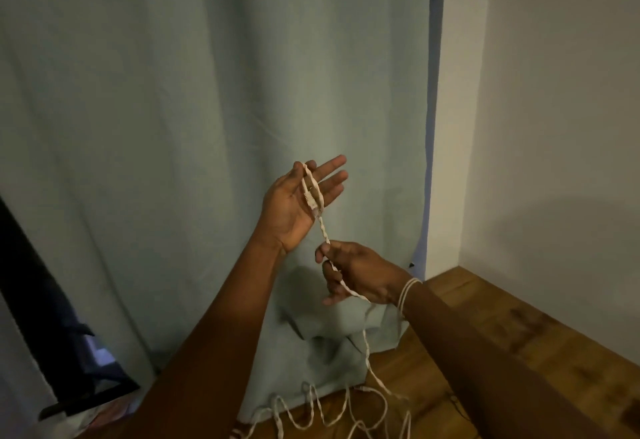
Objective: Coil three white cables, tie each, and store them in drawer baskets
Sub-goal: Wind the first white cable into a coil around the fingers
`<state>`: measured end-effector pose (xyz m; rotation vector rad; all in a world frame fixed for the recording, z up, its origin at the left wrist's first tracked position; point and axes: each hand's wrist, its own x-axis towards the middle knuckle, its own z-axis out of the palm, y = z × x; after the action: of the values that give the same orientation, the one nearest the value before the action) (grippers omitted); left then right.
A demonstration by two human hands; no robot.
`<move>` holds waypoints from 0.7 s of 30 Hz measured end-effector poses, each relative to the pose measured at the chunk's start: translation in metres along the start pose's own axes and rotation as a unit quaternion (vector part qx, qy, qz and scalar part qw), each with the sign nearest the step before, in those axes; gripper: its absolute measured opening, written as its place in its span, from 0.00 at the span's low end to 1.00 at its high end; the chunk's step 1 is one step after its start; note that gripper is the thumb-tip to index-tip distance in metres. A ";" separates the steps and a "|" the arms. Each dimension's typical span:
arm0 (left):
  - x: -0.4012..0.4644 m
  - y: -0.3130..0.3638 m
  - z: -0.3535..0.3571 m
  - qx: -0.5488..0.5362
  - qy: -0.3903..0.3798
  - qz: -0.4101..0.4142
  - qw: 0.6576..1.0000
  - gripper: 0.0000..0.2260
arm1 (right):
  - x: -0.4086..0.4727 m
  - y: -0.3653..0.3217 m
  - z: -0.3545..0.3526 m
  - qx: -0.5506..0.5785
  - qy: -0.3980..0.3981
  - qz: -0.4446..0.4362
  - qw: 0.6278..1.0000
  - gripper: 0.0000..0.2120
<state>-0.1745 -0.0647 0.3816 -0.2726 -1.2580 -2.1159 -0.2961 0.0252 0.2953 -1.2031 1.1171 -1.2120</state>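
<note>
A white twisted cable (367, 362) runs from my raised left hand down to the floor, where it lies in loose loops (322, 414). My left hand (294, 206) is palm up with its fingers straight; the thumb pins the cable's plug end (311, 196) against the forefinger. Just below it, my right hand (360, 272) pinches the cable between thumb and fingers. Thin white cords (407, 291) wrap my right wrist. No other cable, tie or drawer basket is in view.
A pale green curtain (207, 127) hangs straight ahead, bunched on the wooden floor (502, 334). A white wall (554, 127) stands on the right. A dark flat object (52, 352) leans at the lower left.
</note>
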 end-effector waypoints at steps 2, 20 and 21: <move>-0.002 0.003 -0.011 0.016 0.020 0.012 1.000 0.14 | 0.002 0.002 0.007 -0.078 0.009 0.009 0.997 0.13; -0.014 0.006 -0.021 -0.014 -0.104 -0.050 0.993 0.10 | 0.013 -0.009 -0.029 -0.545 0.162 -0.044 0.822 0.13; -0.007 0.009 -0.025 0.031 -0.059 -0.020 0.998 0.09 | 0.015 -0.005 -0.020 -0.544 0.132 -0.035 0.828 0.13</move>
<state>-0.1598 -0.0850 0.3712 -0.3527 -1.4047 -2.1170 -0.3160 0.0093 0.2990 -1.9442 2.1324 -0.7454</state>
